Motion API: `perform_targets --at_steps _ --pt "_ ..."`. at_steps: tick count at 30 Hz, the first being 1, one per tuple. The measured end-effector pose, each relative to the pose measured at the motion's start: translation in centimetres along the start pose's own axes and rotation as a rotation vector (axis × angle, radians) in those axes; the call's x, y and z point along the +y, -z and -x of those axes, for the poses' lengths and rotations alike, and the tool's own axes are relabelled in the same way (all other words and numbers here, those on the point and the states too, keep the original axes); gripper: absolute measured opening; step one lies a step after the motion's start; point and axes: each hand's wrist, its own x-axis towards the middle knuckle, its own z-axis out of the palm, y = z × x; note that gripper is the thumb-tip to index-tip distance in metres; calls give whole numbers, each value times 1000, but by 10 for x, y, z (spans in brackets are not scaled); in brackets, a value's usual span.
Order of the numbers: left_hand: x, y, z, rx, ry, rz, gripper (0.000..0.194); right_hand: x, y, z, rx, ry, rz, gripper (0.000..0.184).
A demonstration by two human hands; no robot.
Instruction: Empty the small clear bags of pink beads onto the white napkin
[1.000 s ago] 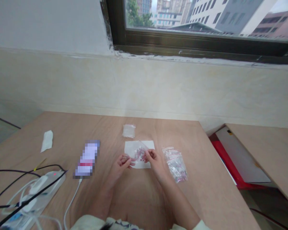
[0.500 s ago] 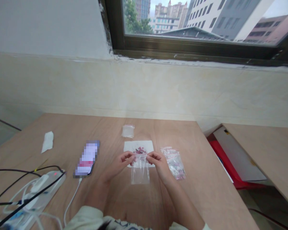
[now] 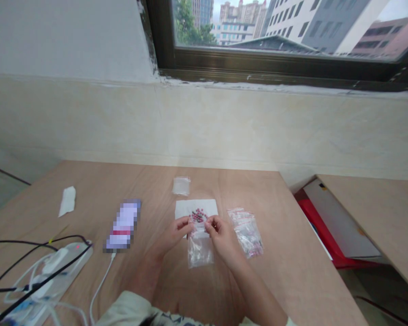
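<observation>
My left hand [image 3: 175, 232] and my right hand [image 3: 219, 233] each pinch a top corner of a small clear plastic bag [image 3: 200, 250], which hangs down towards me over the wooden table [image 3: 156, 290]. Just beyond the bag's mouth lies a white paper sheet [image 3: 190, 207] with a little heap of small red beads [image 3: 197, 214] on it. To the right of my right hand sits a pile of clear bags with red strips [image 3: 247, 232]. An empty clear bag [image 3: 181, 185] lies behind the sheet.
A phone [image 3: 123, 225] lies to the left, its white cable [image 3: 100, 285] running toward me. A power strip with black and white cords [image 3: 41, 276] occupies the near left. A white wad of tissue [image 3: 67, 200] sits far left. A red and white folder [image 3: 329, 226] lies off the table's right edge.
A second ago both hands were over the sheet with the beads. They then drew the clear bag back toward me, and the hands have now come closer together at its top.
</observation>
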Motion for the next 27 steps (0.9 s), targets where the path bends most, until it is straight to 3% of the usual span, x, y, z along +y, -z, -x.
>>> perform_targets --at_steps 6,13,19,23,27 --pt "4 -5 0 -72 -84 -75 24 10 -9 -3 -124 -15 -185 24" --pt "-5 -2 0 -73 -21 -46 26 14 1 -6 -17 -61 -200 28" --pt "-6 -2 -1 -14 -47 -48 26 5 2 -5 -125 -123 -203 30" --pt "-9 -2 1 -58 -13 -23 26 7 2 -7 -102 -95 -264 30" --pt "-11 -1 1 5 -26 -45 26 8 2 -7 -95 -98 -265 29"
